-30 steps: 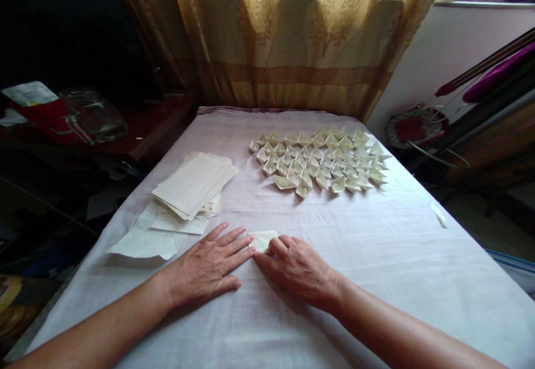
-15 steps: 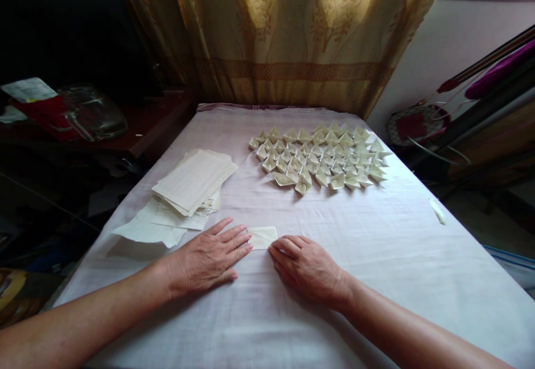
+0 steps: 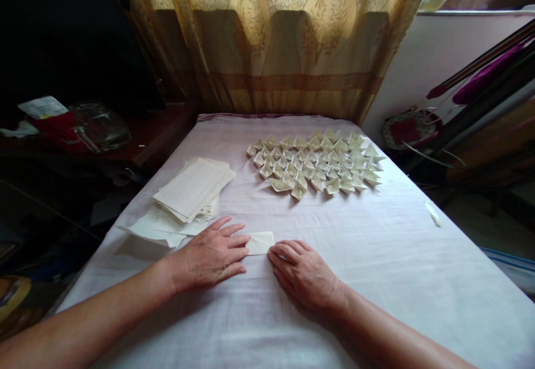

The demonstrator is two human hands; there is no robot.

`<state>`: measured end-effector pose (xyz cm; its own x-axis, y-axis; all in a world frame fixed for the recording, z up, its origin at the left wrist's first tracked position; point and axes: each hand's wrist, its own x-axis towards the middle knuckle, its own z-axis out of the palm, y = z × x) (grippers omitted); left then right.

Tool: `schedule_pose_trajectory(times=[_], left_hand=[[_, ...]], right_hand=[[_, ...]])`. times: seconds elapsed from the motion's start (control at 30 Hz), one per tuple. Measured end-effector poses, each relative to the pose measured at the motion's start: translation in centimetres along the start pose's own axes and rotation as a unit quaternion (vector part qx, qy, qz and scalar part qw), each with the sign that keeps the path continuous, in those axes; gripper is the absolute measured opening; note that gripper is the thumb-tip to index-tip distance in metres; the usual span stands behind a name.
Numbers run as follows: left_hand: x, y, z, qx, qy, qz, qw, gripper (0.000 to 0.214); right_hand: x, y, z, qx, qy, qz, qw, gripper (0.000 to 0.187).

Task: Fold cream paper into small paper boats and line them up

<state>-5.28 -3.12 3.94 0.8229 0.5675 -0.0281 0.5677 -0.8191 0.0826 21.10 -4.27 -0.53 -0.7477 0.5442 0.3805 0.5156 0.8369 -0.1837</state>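
Observation:
A small folded piece of paper (image 3: pixel 261 242), cream and rectangular, lies flat on the cloth between my hands. My left hand (image 3: pixel 213 253) rests with spread fingers, its fingertips touching the paper's left end. At the paper's lower right corner, my right hand (image 3: pixel 307 273) has its fingers pressed together on the edge. Beyond them stand several rows of folded paper boats (image 3: pixel 317 163), close together. Left of these is a stack of paper sheets (image 3: pixel 194 188), a bit untidy, with a loose bent sheet (image 3: pixel 156 227) sticking out at its near side.
A pale cloth (image 3: pixel 376 280) covers the table. Near its right edge lies a small white object (image 3: pixel 433 214). On a dark side table to the left are a glass jar (image 3: pixel 102 129) and a red container (image 3: pixel 56 129). A patterned curtain (image 3: pixel 271 51) hangs behind the table.
The left fingers have shifted slightly at the paper's left end. My right hand stays at the right corner. The whole view has tilted up a little.

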Motion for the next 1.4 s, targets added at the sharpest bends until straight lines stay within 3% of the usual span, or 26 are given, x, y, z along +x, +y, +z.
schedule_pose_trajectory(times=[0.1, 0.27, 0.47, 0.73, 0.9, 1.0, 1.23, 1.4], left_hand=[[1.5, 2.1, 1.7, -0.025, 0.037, -0.033, 0.998, 0.058], [1.0, 3.4, 4.0, -0.024, 0.008, -0.077, 0.997, 0.064], [-1.7, 1.5, 3.2, -0.022, -0.025, -0.086, 0.996, 0.057], [-2.5, 0.6, 2.5, -0.002, -0.016, -0.060, 0.998, 0.050], [-2.5, 0.5, 2.6, -0.009, 0.051, -0.075, 0.996, 0.040], [-2.6, -0.1, 2.5, -0.016, 0.095, -0.122, 0.988, 0.033], [-0.4, 0.2, 3.8, -0.041, 0.208, -0.233, 0.949, 0.027], [1.7, 1.6, 4.9, -0.127, 0.302, -0.253, 0.910, 0.015]], right_hand=[[-0.1, 0.0, 0.1, 0.006, 0.007, 0.007, 1.000, 0.024], [-0.1, 0.0, 0.1, 0.009, 0.009, 0.015, 1.000, 0.025], [-0.1, -0.1, 0.0, 0.005, -0.003, 0.020, 1.000, 0.025], [-0.3, 0.0, 0.0, -0.006, -0.010, 0.021, 1.000, 0.026], [-0.2, -0.1, -0.2, -0.020, -0.017, 0.013, 1.000, 0.024], [-0.1, -0.1, -0.2, -0.020, -0.021, 0.012, 1.000, 0.023], [-0.2, -0.1, -0.1, -0.022, -0.018, 0.012, 1.000, 0.026], [-0.2, -0.1, 0.0, -0.022, -0.012, 0.022, 0.999, 0.025]])
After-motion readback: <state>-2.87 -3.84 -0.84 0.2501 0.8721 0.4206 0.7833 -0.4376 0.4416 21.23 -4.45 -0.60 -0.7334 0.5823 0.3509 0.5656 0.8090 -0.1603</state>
